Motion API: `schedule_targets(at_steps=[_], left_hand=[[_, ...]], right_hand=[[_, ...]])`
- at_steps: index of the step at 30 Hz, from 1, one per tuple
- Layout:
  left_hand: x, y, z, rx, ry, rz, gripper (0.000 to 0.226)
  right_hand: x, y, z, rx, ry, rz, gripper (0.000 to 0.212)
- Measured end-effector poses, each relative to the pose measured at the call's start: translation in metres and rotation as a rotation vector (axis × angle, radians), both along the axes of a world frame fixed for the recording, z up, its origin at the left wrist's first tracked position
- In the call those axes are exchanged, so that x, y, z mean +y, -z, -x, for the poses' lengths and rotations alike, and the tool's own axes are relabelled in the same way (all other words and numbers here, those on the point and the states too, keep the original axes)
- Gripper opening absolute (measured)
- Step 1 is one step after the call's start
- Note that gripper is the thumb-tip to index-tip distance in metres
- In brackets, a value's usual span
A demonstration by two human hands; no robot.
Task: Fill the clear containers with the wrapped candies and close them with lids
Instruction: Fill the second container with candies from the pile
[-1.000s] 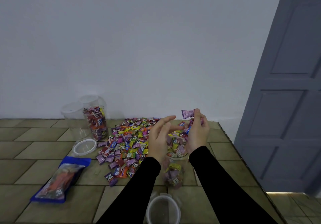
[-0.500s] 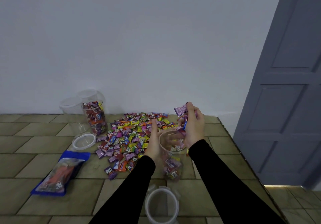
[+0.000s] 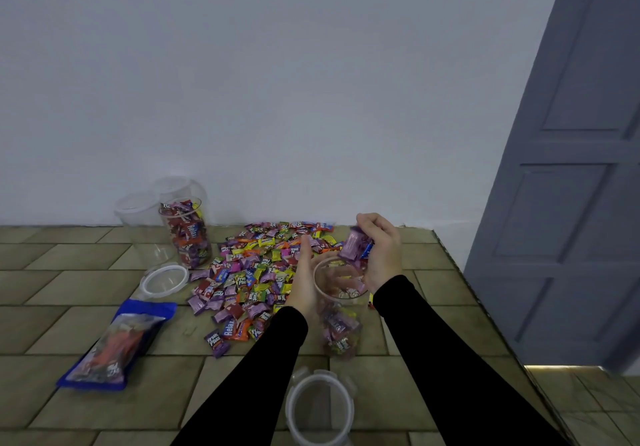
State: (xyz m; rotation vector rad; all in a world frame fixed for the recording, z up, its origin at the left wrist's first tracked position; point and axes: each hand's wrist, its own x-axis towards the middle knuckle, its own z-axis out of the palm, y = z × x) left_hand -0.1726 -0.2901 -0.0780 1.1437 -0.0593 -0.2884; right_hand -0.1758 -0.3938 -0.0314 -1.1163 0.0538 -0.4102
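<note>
A clear container (image 3: 341,328), partly filled with wrapped candies, stands between my hands on the tiled surface. My left hand (image 3: 306,281) lies against its left side near the rim, fingers fairly straight. My right hand (image 3: 381,251) hovers over the rim and grips a bunch of purple and blue candies (image 3: 355,248). A big pile of colourful wrapped candies (image 3: 263,269) is spread out to the left of the container. A round lid (image 3: 320,407) lies at the near edge between my forearms. Another lid (image 3: 164,281) lies left of the pile.
A full clear container (image 3: 185,234) stands at the back left with two empty ones (image 3: 138,217) behind it by the wall. A blue candy bag (image 3: 116,345) lies at the front left. The surface's right edge drops off near a grey door (image 3: 568,168).
My right hand came down with the candies from above to the container's rim. My left hand moved from open in the air to the container's left side.
</note>
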Motion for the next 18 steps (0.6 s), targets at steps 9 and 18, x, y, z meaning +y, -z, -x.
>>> schedule_targets(at_steps=[9,18], left_hand=[[0.0027,0.0063,-0.007,-0.02,-0.008,-0.059,0.081],[0.0018,0.0084,-0.0091,-0.004,-0.024,-0.073,0.075]], right_hand=[[0.0049,0.0009,-0.0005,0.025,0.047,0.257,0.048],[0.0049,0.0012,-0.0006,-0.059,-0.03,0.302,0.031]])
